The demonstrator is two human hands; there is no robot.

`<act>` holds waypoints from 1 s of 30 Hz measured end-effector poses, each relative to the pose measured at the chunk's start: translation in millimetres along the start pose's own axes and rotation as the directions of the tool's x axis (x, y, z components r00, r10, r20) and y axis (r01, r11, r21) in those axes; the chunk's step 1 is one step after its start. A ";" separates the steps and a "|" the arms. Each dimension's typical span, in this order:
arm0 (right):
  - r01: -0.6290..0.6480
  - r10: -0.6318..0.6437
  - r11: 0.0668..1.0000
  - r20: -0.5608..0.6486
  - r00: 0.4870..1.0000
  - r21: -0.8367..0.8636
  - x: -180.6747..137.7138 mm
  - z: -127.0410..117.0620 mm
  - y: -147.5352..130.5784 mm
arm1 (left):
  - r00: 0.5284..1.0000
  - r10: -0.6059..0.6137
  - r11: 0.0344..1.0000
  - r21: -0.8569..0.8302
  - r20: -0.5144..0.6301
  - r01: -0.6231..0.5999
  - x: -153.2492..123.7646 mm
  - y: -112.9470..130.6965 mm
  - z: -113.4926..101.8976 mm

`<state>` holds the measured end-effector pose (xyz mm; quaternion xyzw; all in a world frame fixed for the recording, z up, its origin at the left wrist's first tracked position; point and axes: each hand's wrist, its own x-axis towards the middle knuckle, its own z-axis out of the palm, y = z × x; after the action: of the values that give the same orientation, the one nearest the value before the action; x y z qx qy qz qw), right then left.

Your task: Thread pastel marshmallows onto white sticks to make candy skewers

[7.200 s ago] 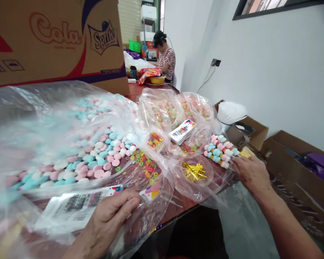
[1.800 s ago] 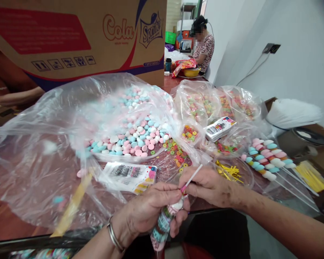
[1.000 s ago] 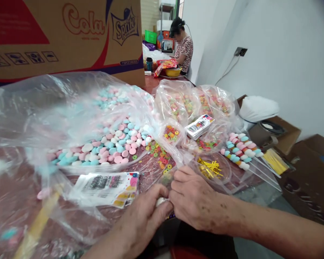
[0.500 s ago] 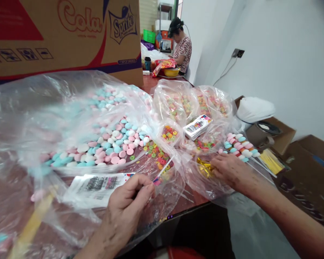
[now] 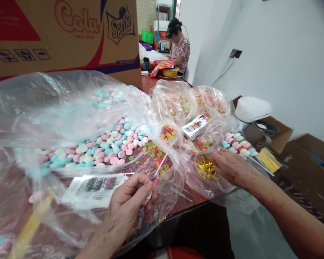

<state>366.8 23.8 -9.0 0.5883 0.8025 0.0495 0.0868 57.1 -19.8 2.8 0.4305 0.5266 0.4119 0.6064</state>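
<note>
My left hand (image 5: 126,201) is closed near the table's front edge, pinching a bagged candy skewer whose white stick (image 5: 160,164) points up and away. My right hand (image 5: 230,167) reaches into a clear bag of gold twist ties (image 5: 205,166), fingers bent among the ties; whether it grips one is hidden. A stack of printed labels (image 5: 94,185) lies just left of my left hand. Finished marshmallow skewers (image 5: 239,143) lie beyond my right hand.
A big open plastic bag of pink, blue and white marshmallows (image 5: 108,145) fills the left of the table. Bags of coloured ring candies (image 5: 178,106) and a label pack (image 5: 196,126) sit behind. A cardboard carton (image 5: 62,36) stands at back left; boxes (image 5: 307,169) at right. Another person (image 5: 178,48) works far off.
My hands, joined at the wrapped skewer a second ago, have parted. The right hand went right into the twist-tie bag; the left keeps the skewer with its stick up.
</note>
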 end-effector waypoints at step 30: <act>0.154 -0.031 0.297 -0.152 0.988 0.942 8.2 -42.4 -131.9 | 0.998 -0.028 0.924 -0.379 0.049 0.045 0.5 -18.0 24.9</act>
<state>232.6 -7.4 7.9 0.4752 0.7124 -0.4080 -0.3166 82.7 -26.7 -12.7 0.3039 0.4318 0.4852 0.6970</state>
